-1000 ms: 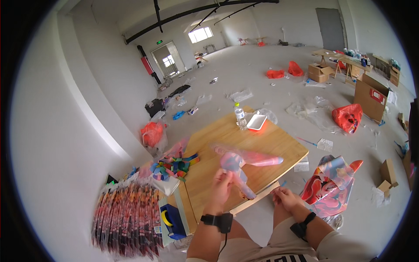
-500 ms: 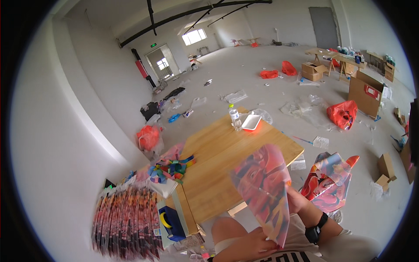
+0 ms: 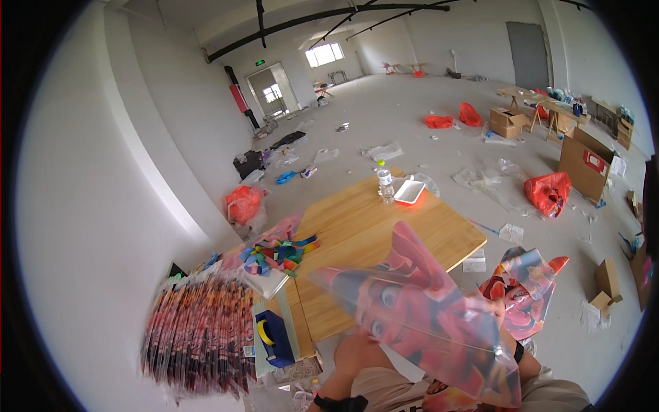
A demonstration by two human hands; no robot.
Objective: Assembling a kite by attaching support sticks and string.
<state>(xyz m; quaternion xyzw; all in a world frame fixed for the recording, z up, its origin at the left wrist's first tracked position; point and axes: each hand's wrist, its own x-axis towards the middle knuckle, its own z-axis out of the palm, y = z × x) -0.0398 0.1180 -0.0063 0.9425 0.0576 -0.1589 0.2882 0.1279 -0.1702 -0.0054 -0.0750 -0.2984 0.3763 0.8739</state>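
A thin, glossy printed sheet (image 3: 419,309) with a red cartoon face and pointed corners spreads over my lap and the near table edge, blurred by motion. My right hand (image 3: 497,307) grips its right side, fingers partly hidden by the film. My left hand (image 3: 348,364) is low at the sheet's left, by my knee, its fingers hidden behind the print. More printed sheets (image 3: 519,292) of the same kind lie to the right of my knees.
The wooden table (image 3: 350,237) bears a clear bottle (image 3: 386,182), a white-and-red tray (image 3: 410,193) and colourful ribbons (image 3: 278,255). At left stand a row of folded printed pieces (image 3: 199,336) and a blue tape dispenser (image 3: 274,338). Red bags (image 3: 547,194) and cardboard boxes (image 3: 583,166) litter the floor.
The sheet has swung from upright and narrow to spread wide, its face turned up toward me. My left hand has moved left from its lower end; my right has shifted rightward.
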